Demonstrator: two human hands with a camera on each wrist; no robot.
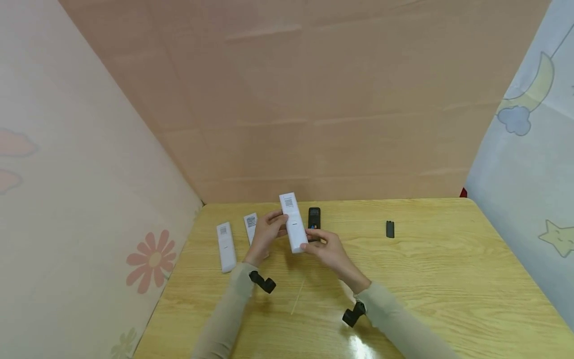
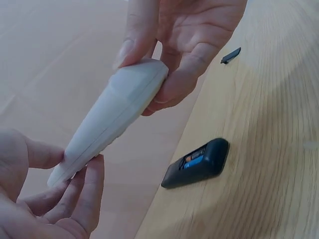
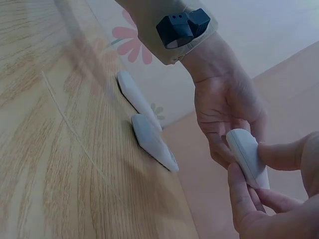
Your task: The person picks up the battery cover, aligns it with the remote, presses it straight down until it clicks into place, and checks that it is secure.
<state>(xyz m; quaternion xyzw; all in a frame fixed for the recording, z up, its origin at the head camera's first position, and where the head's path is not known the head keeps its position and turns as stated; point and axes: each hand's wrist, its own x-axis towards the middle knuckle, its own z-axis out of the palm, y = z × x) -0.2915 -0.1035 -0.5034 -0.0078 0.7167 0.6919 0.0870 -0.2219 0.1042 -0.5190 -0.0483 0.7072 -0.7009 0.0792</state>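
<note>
Both hands hold one white remote control (image 1: 293, 224) above the table, its labelled back facing up in the head view. My left hand (image 1: 267, 233) grips it along the left side, nearer the far end. At the near end, my right hand (image 1: 331, 249) pinches it between thumb and fingers. Behind the right hand lies a black remote control (image 1: 314, 214); its battery compartment (image 2: 193, 158) is uncovered, with batteries inside in the left wrist view. A small black battery cover (image 1: 390, 229) rests on the table farther right.
Two more white remotes lie on the left: one (image 1: 226, 247) near the table's left edge, another (image 1: 250, 224) partly hidden behind the left hand. A tan backdrop (image 1: 314, 124) rises at the back of the wooden table (image 1: 430, 279), with patterned walls on both sides.
</note>
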